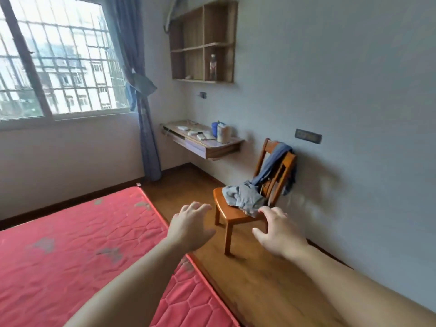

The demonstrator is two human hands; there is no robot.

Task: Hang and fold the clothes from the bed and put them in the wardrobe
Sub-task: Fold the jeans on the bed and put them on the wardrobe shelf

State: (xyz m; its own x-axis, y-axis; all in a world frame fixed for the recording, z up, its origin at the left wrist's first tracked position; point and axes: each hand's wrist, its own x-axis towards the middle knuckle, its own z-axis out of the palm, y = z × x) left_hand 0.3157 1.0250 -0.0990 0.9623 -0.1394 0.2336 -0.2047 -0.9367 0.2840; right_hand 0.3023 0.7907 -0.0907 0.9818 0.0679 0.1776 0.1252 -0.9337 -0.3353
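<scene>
At far left, the barred window (54, 64) lights the room; the blue curtain (141, 90) beside it is tied back at mid-height, which keeps the glass uncovered. Below the window, the red quilted mattress (82, 244) fills the near-left area. Its visible surface carries no garments, only worn grey patches. I judge that the bed stage of the task is either complete or that the remaining clothes lie elsewhere.

My left hand (188, 226) is extended forward above the mattress's right edge. Its fingers are spread and loosely bent, holding nothing. This posture suits a reach, not a grip.

Beyond it, on the far wall, the wooden wall shelf (203, 43) holds a bottle (213, 67), and the floating wooden desk (203, 142) below carries small items and containers.

Right of my left hand stands the brown wooden chair (250, 199), set near the right wall. A crumpled grey garment (245, 197) lies on its seat, and a blue garment (271, 164) is draped over the backrest, one end trailing toward the seat. These are the only clothes in view, so I take them as the next items to collect.

My right hand (278, 232) is extended toward the chair, fingers apart and empty, its fingertips appearing in line with the grey garment's near edge; whether they touch it cannot be determined. Both hands are level and apart, a placement consistent with gathering the grey garment from two sides.

The wardrobe is not in view.
</scene>
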